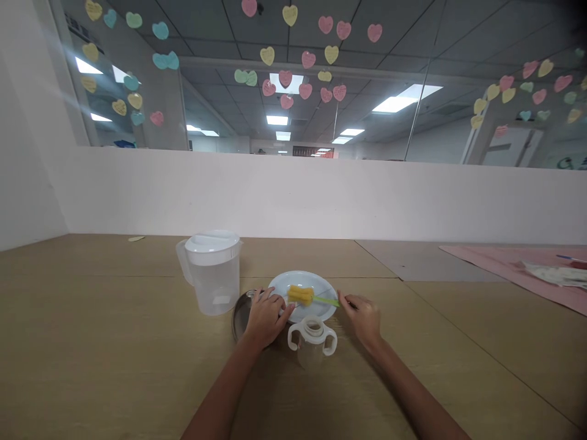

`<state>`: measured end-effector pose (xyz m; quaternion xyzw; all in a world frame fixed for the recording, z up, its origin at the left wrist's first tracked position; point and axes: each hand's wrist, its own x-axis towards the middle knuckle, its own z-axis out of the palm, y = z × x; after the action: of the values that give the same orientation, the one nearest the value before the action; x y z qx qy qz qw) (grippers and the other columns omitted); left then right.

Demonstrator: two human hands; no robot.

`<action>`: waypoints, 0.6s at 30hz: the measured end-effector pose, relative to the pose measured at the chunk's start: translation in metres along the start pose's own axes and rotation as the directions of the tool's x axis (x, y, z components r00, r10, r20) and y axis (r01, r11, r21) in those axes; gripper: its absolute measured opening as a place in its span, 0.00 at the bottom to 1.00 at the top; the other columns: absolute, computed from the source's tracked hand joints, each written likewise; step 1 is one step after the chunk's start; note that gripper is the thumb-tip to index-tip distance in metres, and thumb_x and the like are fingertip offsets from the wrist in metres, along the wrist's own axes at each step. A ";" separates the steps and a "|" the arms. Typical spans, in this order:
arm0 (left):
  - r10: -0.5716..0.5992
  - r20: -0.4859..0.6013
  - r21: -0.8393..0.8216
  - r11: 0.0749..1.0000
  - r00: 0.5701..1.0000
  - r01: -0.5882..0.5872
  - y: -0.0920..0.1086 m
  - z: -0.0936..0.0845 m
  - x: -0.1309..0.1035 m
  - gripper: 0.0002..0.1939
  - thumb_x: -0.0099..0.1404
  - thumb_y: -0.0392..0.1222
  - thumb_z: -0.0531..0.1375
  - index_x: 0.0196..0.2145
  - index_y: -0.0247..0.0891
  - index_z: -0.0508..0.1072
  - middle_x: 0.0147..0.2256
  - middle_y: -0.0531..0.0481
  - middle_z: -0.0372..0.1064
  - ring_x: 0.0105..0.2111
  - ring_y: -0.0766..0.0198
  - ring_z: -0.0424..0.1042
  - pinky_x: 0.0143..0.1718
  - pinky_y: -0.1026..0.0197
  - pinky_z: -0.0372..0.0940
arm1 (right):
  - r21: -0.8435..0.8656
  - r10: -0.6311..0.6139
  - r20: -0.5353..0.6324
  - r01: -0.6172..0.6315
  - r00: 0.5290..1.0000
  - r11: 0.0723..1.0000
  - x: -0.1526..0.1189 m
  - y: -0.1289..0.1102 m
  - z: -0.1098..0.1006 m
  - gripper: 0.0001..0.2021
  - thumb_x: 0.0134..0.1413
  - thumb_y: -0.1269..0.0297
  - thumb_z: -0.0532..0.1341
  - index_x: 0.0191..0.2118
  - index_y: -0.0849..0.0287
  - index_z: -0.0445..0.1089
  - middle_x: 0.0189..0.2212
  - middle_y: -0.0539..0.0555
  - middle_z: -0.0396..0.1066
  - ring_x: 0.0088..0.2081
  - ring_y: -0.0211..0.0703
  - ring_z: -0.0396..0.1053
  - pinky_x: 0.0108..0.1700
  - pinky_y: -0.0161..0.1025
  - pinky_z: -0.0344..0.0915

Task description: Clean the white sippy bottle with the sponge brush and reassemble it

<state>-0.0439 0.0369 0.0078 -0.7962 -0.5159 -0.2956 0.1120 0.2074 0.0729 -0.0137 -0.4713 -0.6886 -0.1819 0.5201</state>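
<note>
My right hand [362, 316] is closed on the green handle of a brush with a yellow sponge head [301, 295], which lies over a white plate [302, 278]. At the plate's left edge is my left hand [266, 318], its fingers partly spread, near a small whitish thing too unclear to name. Whether this hand grips anything is hidden. Just in front of the plate stands a clear cup with two white handles [312, 330], its top open. Partly under my left hand is a dark round metal tray [239, 318].
A clear pitcher with a white lid [215, 272] stands left of the plate. At the far right lies a pink cloth [513, 263] with a plastic packet [554, 274] and a blue pen on it. A white wall [293, 198] bounds the table behind.
</note>
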 end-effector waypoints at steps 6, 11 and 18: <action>0.013 0.018 0.047 0.999 1.000 -0.013 0.000 -0.001 0.001 0.22 0.67 0.52 0.46 0.29 0.36 0.73 0.32 0.46 0.74 0.48 0.54 0.65 0.53 0.47 0.51 | -0.014 -0.005 -0.020 0.004 1.000 1.000 0.000 0.001 0.000 0.24 0.60 0.55 0.51 0.19 0.63 0.70 0.17 0.52 0.69 0.19 0.32 0.61 0.25 0.31 0.51; 0.014 0.018 0.037 0.999 1.000 -0.015 -0.001 0.000 0.000 0.20 0.67 0.50 0.47 0.31 0.38 0.74 0.34 0.46 0.74 0.50 0.55 0.64 0.53 0.46 0.51 | 0.073 0.008 0.095 -0.015 0.995 0.997 -0.001 -0.002 0.002 0.26 0.59 0.52 0.50 0.18 0.63 0.70 0.15 0.51 0.67 0.18 0.32 0.59 0.25 0.31 0.51; -0.024 0.031 -0.025 0.999 0.999 0.025 0.001 -0.001 0.000 0.19 0.67 0.49 0.46 0.34 0.44 0.75 0.39 0.49 0.74 0.54 0.54 0.59 0.56 0.42 0.46 | 0.142 0.076 0.137 -0.096 0.988 0.985 -0.002 -0.003 0.004 0.27 0.58 0.51 0.50 0.17 0.63 0.69 0.14 0.49 0.63 0.18 0.31 0.56 0.25 0.30 0.52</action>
<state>-0.0432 0.0360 0.0087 -0.7956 -0.5234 -0.2912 0.0905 0.2031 0.0737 -0.0159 -0.4718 -0.7117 -0.0763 0.5148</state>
